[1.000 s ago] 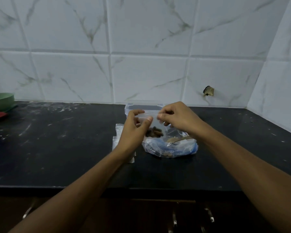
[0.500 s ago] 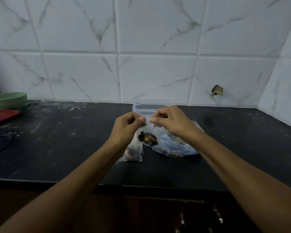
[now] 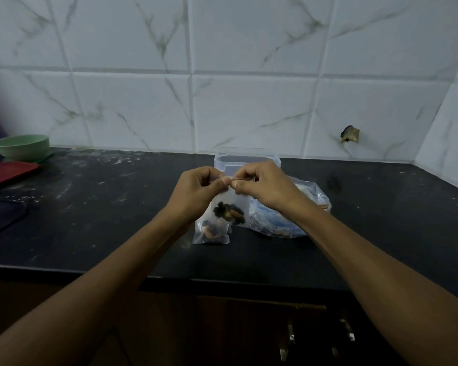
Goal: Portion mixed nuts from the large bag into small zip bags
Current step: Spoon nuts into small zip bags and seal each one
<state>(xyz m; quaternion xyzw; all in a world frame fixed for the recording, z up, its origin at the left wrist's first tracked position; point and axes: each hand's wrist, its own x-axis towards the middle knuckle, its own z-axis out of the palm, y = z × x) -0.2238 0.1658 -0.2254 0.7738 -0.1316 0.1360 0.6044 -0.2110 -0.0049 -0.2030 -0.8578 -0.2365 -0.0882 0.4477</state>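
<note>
Nearest the camera, two bare forearms reach out over the front edge of the dark table (image 3: 117,207) and meet above its middle. The left hand (image 3: 196,190) and the right hand (image 3: 265,186) come together at the top of a small zip bag (image 3: 232,207), held up off the table. Both hands pinch its top strip between thumb and curled fingers, thumb tips almost touching at the centre of the seal. A dark clump of mixed nuts (image 3: 229,213) hangs in the bottom of that bag.

Just below and slightly left, a second small bag (image 3: 211,232) with nuts in it lies on the table, apparently already portioned. Behind the right wrist lies the large bag (image 3: 288,217), clear with blue print, slumped on the table and partly hidden by the arm. Further back stands a clear plastic container (image 3: 246,162) against the tiled wall. Far left sit a green bowl (image 3: 21,146) and a red board (image 3: 9,174).

The step in hand looks like sealing the filled small bag. Whether the zip is fully closed cannot be told from here. The next move likely calls for running the pinch along the strip to both ends, then laying the bag beside the finished one.
</note>
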